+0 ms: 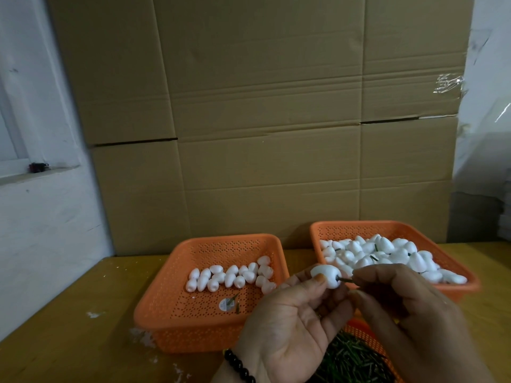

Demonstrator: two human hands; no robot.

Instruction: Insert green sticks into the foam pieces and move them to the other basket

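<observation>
1. Toward the left of the yellow surface (pixel 69 299) sits the left basket (pixel 166 308), orange and perforated. A row of plain foam pieces (pixel 229 273) lies across its far half, and a couple of loose green sticks (pixel 235 299) lie on its floor near a round sticker (pixel 224 304).
2. The left hand (pixel 287 322), palm up with a dark bead bracelet (pixel 239 366) at the wrist, pinches one foam piece (pixel 327 277) between thumb and fingertips, above the near edge of the surface.
3. A green stick (pixel 345 280) juts from the right end of that piece. Its long axis runs level, left to right, pointing straight at the right hand.
4. The right hand (pixel 401 305) pinches the stick's outer end; it is the hand placed to push it further in, leftward along that axis.
5. Below the hands, a third basket (pixel 367 331) holds a heap of sticks (pixel 351 360).
6. At the far right, the right basket (pixel 387 228) is heaped with foam pieces, some showing sticks; the finished piece likely goes there.
</observation>
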